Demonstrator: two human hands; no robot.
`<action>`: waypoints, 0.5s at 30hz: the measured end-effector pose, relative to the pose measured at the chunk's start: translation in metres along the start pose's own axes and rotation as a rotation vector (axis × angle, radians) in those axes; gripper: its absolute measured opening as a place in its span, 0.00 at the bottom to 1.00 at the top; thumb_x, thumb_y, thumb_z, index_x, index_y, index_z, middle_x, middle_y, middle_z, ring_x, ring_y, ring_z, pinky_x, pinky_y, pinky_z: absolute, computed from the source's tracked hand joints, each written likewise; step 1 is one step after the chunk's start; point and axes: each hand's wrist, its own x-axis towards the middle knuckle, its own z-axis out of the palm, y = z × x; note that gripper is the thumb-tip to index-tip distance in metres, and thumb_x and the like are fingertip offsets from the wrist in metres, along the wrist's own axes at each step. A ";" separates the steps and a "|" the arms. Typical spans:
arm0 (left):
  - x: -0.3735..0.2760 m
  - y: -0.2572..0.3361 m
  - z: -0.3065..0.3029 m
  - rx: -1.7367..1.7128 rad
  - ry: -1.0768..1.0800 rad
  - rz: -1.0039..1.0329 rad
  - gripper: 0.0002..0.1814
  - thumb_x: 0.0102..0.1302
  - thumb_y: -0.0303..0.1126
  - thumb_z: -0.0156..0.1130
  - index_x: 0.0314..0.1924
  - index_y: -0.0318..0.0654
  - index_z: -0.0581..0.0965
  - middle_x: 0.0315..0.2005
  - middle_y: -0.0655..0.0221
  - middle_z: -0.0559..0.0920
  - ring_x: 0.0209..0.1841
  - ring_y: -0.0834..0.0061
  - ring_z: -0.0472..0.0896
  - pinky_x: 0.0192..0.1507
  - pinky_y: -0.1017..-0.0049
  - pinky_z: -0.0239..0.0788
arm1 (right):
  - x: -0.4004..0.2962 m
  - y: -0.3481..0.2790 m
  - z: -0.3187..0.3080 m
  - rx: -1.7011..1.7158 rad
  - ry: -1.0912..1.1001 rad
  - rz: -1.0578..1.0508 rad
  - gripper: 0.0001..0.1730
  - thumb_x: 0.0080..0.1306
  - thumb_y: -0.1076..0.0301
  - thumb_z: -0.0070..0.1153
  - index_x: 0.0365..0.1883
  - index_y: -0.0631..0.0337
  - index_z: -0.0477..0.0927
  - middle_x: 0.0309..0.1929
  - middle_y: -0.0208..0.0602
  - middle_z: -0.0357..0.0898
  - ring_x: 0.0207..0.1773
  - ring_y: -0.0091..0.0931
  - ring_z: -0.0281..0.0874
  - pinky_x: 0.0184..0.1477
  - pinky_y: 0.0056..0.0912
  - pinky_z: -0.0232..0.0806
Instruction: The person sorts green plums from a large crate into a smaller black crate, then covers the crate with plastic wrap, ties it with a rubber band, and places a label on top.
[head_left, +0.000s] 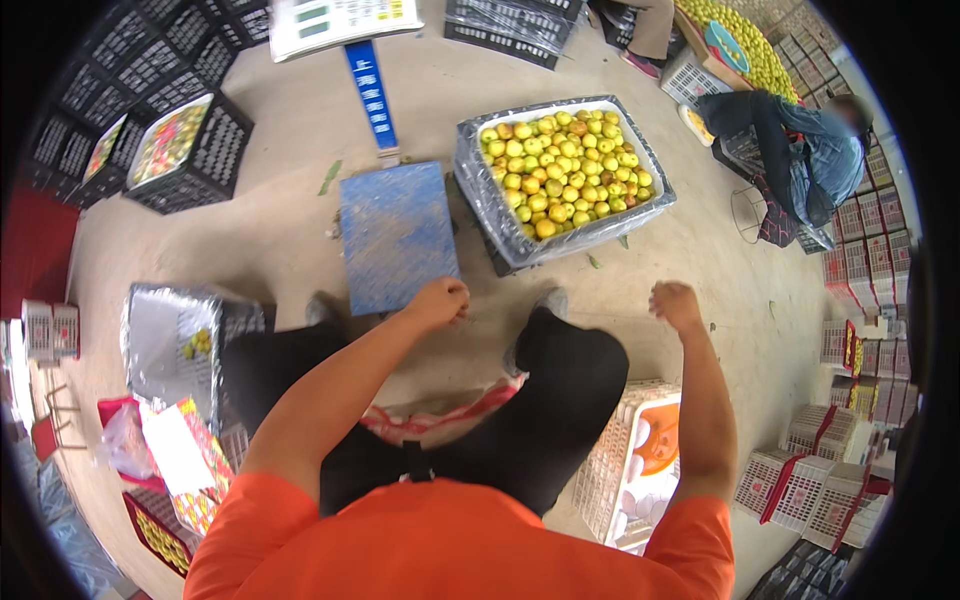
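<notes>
My left hand (442, 301), loosely curled with nothing visible in it, hangs over the near right corner of the blue platform (397, 232) of a floor scale. My right hand (675, 306) is in the air over the floor on the right, slightly blurred, its fingers bent and no object seen in it. Beyond my hands stands a crate lined with clear plastic (480, 184), filled with yellow-green round fruit (562, 169). The scale's blue post (371, 94) rises to a white display head (345, 22) at the top. The platform bears no crate.
A plastic-lined crate (161, 330) with a few fruits stands left of my knee. At my right, a pale basket (600, 457) holds an orange bowl (660, 439). Black crates (187, 150) are stacked far left. A seated person (814, 157) is beside a fruit heap (757, 45).
</notes>
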 end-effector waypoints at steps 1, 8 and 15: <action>0.033 0.017 -0.008 -0.191 0.023 -0.104 0.14 0.69 0.35 0.55 0.48 0.34 0.77 0.36 0.63 0.81 0.40 0.71 0.82 0.41 0.73 0.76 | 0.040 -0.017 0.007 -0.028 0.057 -0.038 0.18 0.69 0.60 0.52 0.32 0.70 0.80 0.24 0.38 0.80 0.23 0.23 0.78 0.25 0.26 0.68; 0.241 0.078 -0.025 -0.279 0.208 -0.236 0.25 0.73 0.49 0.52 0.55 0.33 0.70 0.48 0.62 0.75 0.47 0.68 0.76 0.49 0.67 0.73 | 0.307 -0.104 0.015 -0.603 0.400 -0.219 0.23 0.68 0.52 0.47 0.48 0.61 0.80 0.46 0.56 0.80 0.50 0.50 0.77 0.54 0.49 0.68; 0.330 0.092 -0.010 -0.157 0.376 -0.390 0.34 0.74 0.56 0.46 0.58 0.26 0.68 0.48 0.51 0.75 0.49 0.60 0.75 0.51 0.60 0.64 | 0.517 -0.074 0.013 -0.612 0.259 -0.186 0.34 0.71 0.42 0.40 0.52 0.69 0.75 0.49 0.62 0.77 0.52 0.53 0.74 0.55 0.51 0.67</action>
